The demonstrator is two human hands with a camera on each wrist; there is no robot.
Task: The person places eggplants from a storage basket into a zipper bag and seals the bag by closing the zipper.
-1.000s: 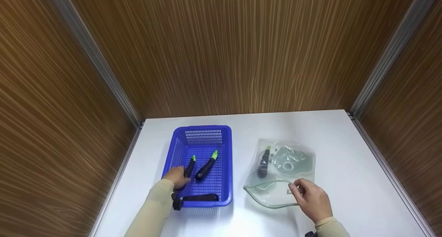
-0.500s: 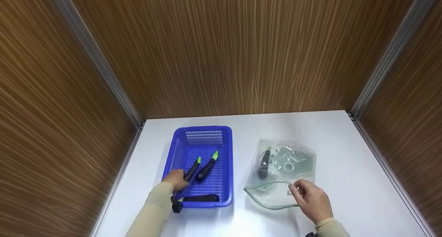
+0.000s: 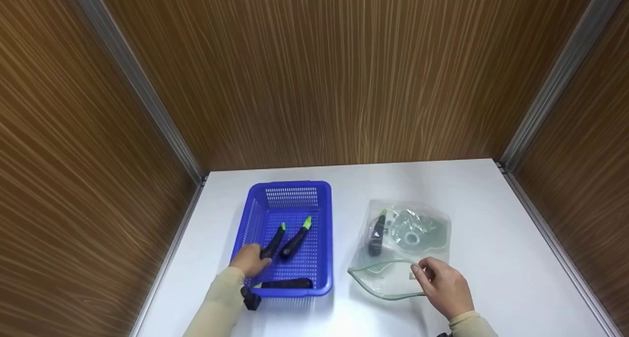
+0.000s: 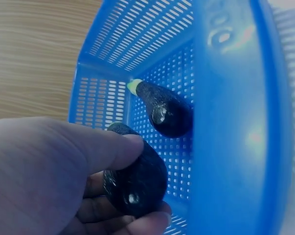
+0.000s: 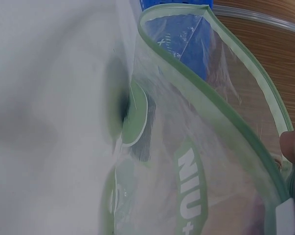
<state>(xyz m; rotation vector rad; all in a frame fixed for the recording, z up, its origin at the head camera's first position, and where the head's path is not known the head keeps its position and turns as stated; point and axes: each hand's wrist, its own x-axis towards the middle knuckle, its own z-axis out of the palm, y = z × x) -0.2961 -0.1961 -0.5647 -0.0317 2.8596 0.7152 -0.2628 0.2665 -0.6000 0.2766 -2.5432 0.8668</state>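
My left hand reaches into the blue basket and grips a dark eggplant near its thick end. The left wrist view shows the thumb on top of this eggplant and the fingers curled beneath. A second eggplant with a green stem lies beside it, and a third eggplant lies along the basket's near side. With thumb and fingers, my right hand pinches the rim of a clear zip bag, whose green-edged mouth gapes. Inside the bag lies another eggplant.
Basket and bag stand on a white table, with a gap between them. Wood-grain panels rise behind and on both sides. In the right wrist view a white slider sits on the bag's green zip edge.
The gripped eggplant has tilted and shifted slightly to the right inside the basket with my left hand. My right hand keeps its hold on the bag's rim.
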